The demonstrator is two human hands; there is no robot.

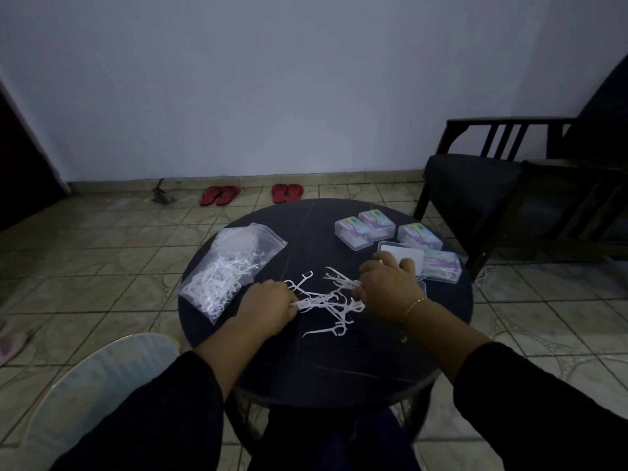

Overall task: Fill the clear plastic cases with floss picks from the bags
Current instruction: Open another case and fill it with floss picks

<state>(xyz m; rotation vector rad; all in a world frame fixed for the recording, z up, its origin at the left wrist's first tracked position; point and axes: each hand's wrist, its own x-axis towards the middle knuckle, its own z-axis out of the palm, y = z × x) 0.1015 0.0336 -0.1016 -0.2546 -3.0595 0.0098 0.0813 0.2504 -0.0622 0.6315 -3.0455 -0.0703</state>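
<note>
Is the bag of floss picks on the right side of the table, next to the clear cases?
No, the bag of floss picks lies on the left part of the table, while the clear cases sit far right.

I see a loose heap of white floss picks [328, 300] lying flat and crisscrossed between the fingers of both hands. A clear zip bag [227, 270], still stuffed with picks, lies just beyond the left fingers. Four clear plastic cases [390, 237] with colourful labels sit closed beyond the right fingertips.
</note>
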